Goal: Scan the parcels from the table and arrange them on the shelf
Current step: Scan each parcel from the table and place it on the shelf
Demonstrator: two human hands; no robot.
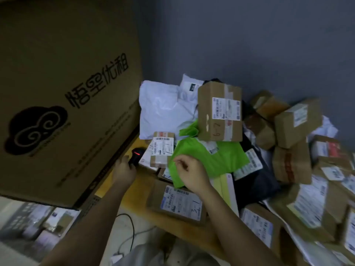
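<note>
One very large brown cardboard carton (63, 89) with black printed characters. One black handheld barcode scanner (136, 154) with a red light. Two green plastic mailer bags (209, 160), one large and one smaller (189, 129). At least two white plastic mailer bags (163, 110). Brown cardboard parcels (220, 112) with white labels number at least a dozen; the blurred pile on the right prevents an exact count. Two hands: left (124, 170) and right (192, 172).

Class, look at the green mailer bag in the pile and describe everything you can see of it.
The green mailer bag is a bright green soft plastic pouch, creased and lying roughly flat on other parcels mid-table. A white label sits near its top. A taped cardboard box rests on its upper end. The right hand pinches its lower left edge.
</note>
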